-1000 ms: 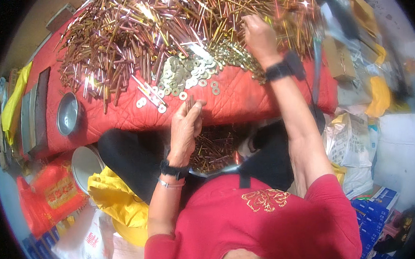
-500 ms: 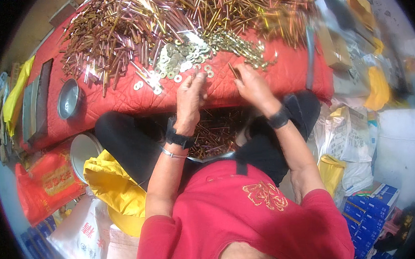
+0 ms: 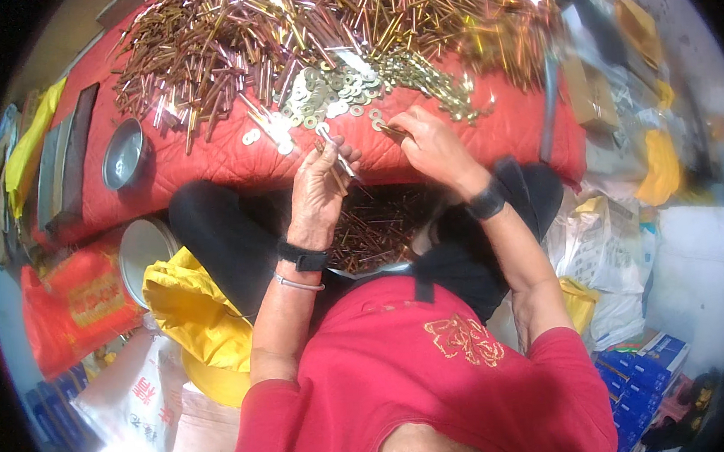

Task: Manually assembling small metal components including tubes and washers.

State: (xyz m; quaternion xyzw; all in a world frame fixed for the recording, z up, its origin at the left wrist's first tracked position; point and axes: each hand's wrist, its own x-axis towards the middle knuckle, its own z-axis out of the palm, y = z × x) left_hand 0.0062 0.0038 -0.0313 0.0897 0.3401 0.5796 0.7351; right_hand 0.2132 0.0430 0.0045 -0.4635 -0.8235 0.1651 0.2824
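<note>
My left hand [image 3: 317, 189] is closed around slim metal rods [image 3: 344, 162], with one pale washer [image 3: 323, 128] at their upper end. Whether that washer sits on a rod or only beside it, I cannot tell. My right hand [image 3: 438, 144] pinches a short brownish metal rod [image 3: 391, 131], its tip close to a couple of loose washers [image 3: 377, 117] on the red quilted cover [image 3: 234, 169]. Just beyond both hands lies a heap of flat washers [image 3: 317, 98]. Small brass-coloured pieces [image 3: 430, 85], too small to name surely, spread to its right.
A large heap of coppery rods [image 3: 202, 57] covers the far side. More rods [image 3: 375, 233] lie low between my legs. At left are a grey metal bowl [image 3: 125, 154] and dark flat bars [image 3: 68, 169]. A cardboard box [image 3: 590, 94] stands at right.
My left hand has turned and lifted its fingers, so the rods and washer in it now show. My right hand has moved slightly left, its rod now pointing at the loose washers.
</note>
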